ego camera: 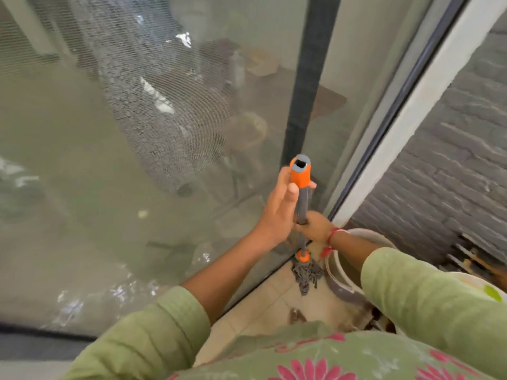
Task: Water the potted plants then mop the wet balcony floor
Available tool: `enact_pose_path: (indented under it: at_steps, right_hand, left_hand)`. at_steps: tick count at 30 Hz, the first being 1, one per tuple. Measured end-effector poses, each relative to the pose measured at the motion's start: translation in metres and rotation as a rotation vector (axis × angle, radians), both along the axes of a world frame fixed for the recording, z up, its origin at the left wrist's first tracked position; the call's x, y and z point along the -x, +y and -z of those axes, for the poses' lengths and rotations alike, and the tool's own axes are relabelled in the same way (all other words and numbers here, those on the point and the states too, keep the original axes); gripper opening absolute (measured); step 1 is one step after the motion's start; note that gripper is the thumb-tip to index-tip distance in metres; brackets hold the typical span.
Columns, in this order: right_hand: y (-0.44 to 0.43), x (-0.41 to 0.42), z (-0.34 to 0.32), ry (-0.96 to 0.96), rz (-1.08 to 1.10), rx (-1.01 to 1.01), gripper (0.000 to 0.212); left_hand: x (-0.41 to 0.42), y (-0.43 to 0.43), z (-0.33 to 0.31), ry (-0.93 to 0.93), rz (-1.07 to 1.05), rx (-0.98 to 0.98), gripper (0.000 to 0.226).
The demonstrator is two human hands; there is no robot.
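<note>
A mesh screen door [137, 133] fills the left side, with blurred shapes of a room behind it. In front of it, the left hand [279, 207] reaches out of a green sleeve and holds the mop [301, 204] just under its orange cap. The thumb lies along the near side of the grey handle, and a fingertip shows round the far side. The mop stands nearly upright, close to the dark door post. Its grey stringy mop head [307, 274] rests on the pale tiled floor [263, 308], in the corner by the door track. Just below the left hand, the right hand [315, 226] is wrapped tightly round the handle, and there is a red thread at that wrist. To the right of the mop head, touching or almost touching it, sits a white bucket [367, 234], partly hidden by the right sleeve. Past a white door frame [411, 119], a grey brick wall [452, 160] closes off the right side.
</note>
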State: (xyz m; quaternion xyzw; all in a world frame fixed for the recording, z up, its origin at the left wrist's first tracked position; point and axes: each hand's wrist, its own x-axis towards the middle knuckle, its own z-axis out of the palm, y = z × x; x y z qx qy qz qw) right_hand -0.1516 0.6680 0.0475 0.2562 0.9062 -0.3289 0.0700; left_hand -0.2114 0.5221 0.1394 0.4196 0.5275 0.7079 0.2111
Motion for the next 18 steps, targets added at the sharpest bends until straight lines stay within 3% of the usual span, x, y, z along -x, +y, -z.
enact_pose_path:
  at_steps: [4, 7, 9, 11, 15, 18]
  right_hand:
    - [-0.022, 0.016, -0.018, 0.066, -0.086, -0.152, 0.074]
    - [-0.038, 0.025, -0.025, 0.079, -0.148, -0.108, 0.072]
    - [-0.046, 0.027, -0.023, 0.071, -0.206, -0.033, 0.069]
    - [-0.045, 0.025, -0.014, 0.071, -0.201, 0.072, 0.059]
    - [-0.022, 0.018, 0.006, -0.209, -0.316, 0.062, 0.056]
    - [0.002, 0.012, 0.033, -0.332, -0.400, -0.006, 0.075]
  left_hand:
    - [0.013, -0.020, -0.006, -0.029, 0.049, -0.013, 0.041]
    - [0.017, -0.014, 0.004, -0.054, -0.091, 0.110, 0.014]
    - [0.025, -0.005, 0.013, -0.028, -0.190, 0.349, 0.025]
    - [0.028, 0.001, 0.027, -0.007, -0.112, 0.601, 0.031]
    - [0.024, 0.008, 0.049, -0.054, 0.074, 0.702, 0.031]
    - [0.025, 0.013, 0.045, -0.099, 0.072, 0.702, 0.031]
